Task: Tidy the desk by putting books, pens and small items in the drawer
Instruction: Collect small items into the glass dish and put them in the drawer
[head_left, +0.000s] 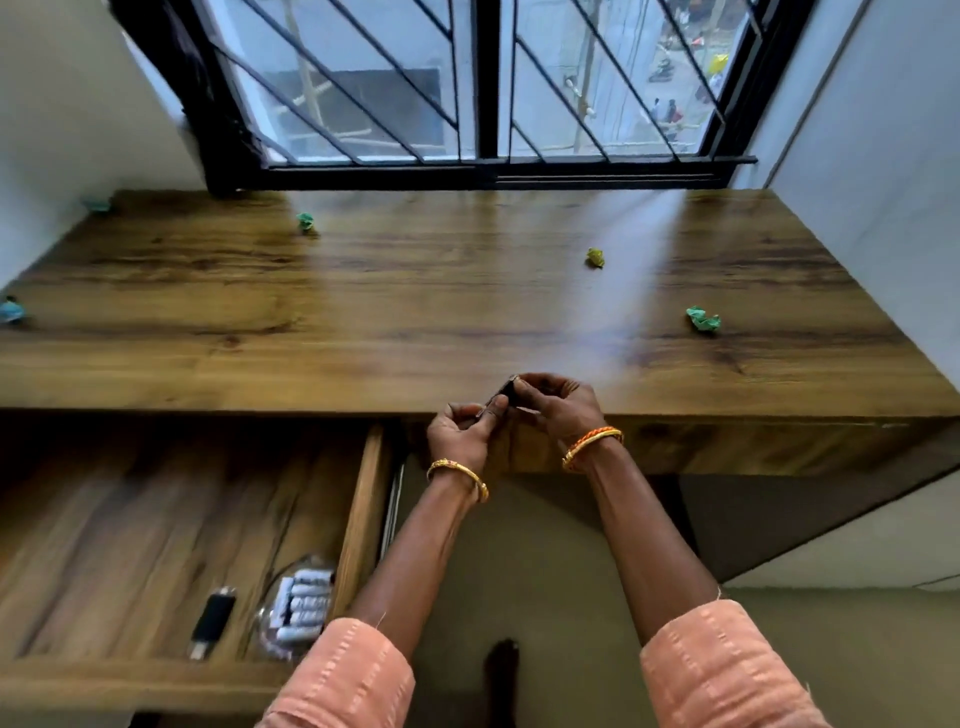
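- Two hands meet over the front edge of the bench (467, 312): the left hand (462, 434) and right hand (558, 408) together pinch a small dark item (501, 396), too blurred to identify.
- Item position: held in the air just above the bench's front edge, to the right of the open drawer (156, 519) and not yet over it.
- Drawer contents: a black stick-shaped object (212, 621), perhaps a USB drive, and a clear packet (298, 605) of small white cylinders, both near the front right corner. Much of the drawer floor is bare.
- Progress, as judged: well along. No books or pens are visible on the bench; the held item is the step in hand.
- Remaining on the bench: five crumpled paper bits, well apart, namely a green one (703, 319) at right, a yellow one (595, 257) mid-right, a green one (306, 222) at rear left, and two bluish ones (11, 310) (97, 204) at the far left edge.
- Edges and room: the drawer's right wall (366, 514) stands between the hands and the drawer floor, so the item must pass left over it. Walls close both ends of the bench, and a barred window (483, 83) closes the rear.
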